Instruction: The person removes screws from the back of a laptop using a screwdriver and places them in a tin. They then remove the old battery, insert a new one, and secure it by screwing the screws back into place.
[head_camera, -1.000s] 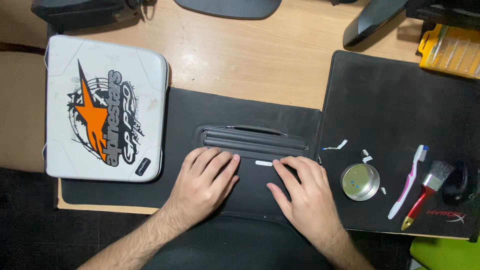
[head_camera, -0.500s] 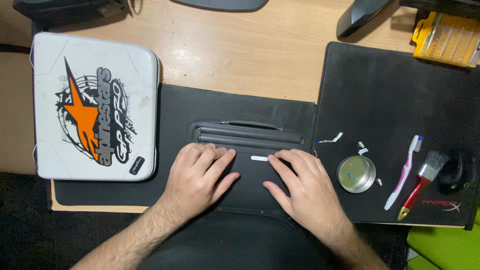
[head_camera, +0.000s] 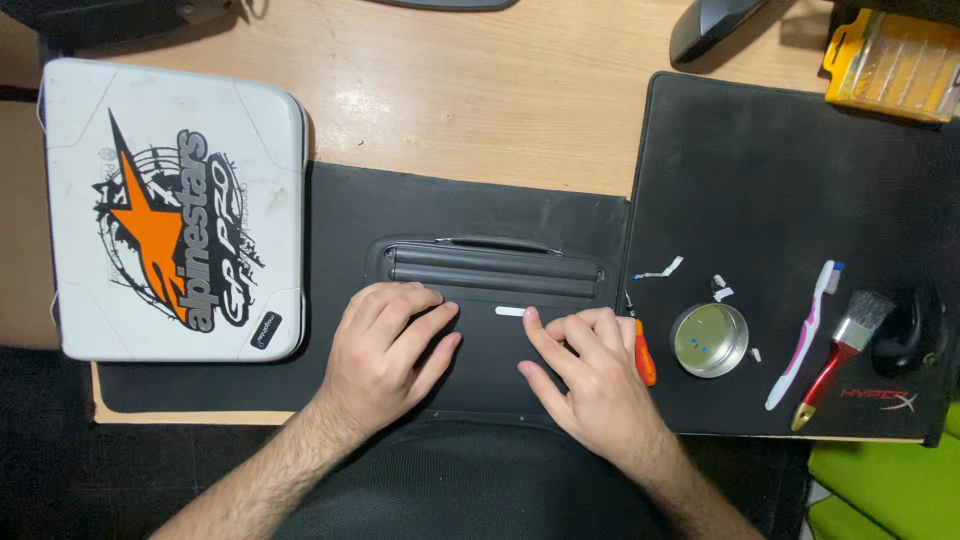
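My left hand (head_camera: 385, 345) lies flat, fingers together, gripping nothing, pinning the flat black plastic panel (head_camera: 480, 350) on the table. Right hand (head_camera: 585, 365), open, fingertip at the small white strip (head_camera: 510, 311). I'd keep the pressure even; orange-handled screwdriver (head_camera: 645, 360) just beside.

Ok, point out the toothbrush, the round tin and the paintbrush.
toothbrush (head_camera: 803, 345), head view, middle of its pink-and-white handle
round tin (head_camera: 709, 340), head view, centre of its inside
paintbrush (head_camera: 868, 310), head view, its dark bristles
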